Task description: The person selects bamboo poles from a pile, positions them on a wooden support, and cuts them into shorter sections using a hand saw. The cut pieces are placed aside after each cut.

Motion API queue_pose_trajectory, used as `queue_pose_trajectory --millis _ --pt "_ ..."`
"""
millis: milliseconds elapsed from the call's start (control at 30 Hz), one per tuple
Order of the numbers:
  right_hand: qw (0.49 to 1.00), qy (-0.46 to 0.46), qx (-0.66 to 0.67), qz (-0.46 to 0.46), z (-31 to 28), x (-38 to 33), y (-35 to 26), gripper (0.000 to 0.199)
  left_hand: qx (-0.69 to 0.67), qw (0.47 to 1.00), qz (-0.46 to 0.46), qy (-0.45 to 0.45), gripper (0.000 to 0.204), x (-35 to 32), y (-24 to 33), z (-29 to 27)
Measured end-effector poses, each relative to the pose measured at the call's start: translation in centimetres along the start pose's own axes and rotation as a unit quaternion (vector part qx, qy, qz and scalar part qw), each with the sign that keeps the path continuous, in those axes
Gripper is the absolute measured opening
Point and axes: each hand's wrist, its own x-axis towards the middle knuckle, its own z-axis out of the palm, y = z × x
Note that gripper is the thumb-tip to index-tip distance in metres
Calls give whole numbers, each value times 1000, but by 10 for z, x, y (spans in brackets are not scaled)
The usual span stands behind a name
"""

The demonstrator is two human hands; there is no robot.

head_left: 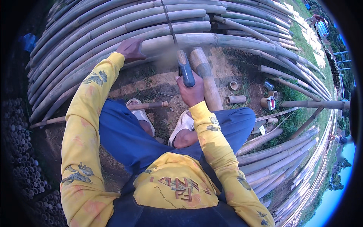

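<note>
A long thick bamboo pole (234,40) lies crosswise in front of me, over a shorter bamboo log (206,75) that runs toward me. My left hand (131,49) grips the pole left of the saw, its thumb on the near side. Closed around the dark handle of a hand saw (186,74) is my right hand (191,90). The saw's long thin blade crosses the pole and points away from me. A pale, dusty blur hangs beside the blade under the pole. How deep the blade sits in the bamboo, I cannot tell.
Many bamboo poles (113,22) are stacked beyond my hands. More poles (280,159) lie at the right. Cut bamboo pieces (236,99) and a small red-and-white box (268,103) rest on the ground. Several bamboo ends (22,147) show at the left. My sandalled feet are below.
</note>
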Motion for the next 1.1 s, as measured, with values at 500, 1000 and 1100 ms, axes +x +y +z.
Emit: queue_pose_trajectory --millis 500,1000,1100 --pt "1000 -1 -5 14 3 39 -14 13 -10 1000 5 -11 69 -3 8 -8" --pt "1000 -4 7 20 -8 10 -16 14 -10 1000 25 7 60 -10 7 -4" --pt "997 -38 -54 51 -35 -83 -18 16 -32 999 21 4 60 -23 5 1"
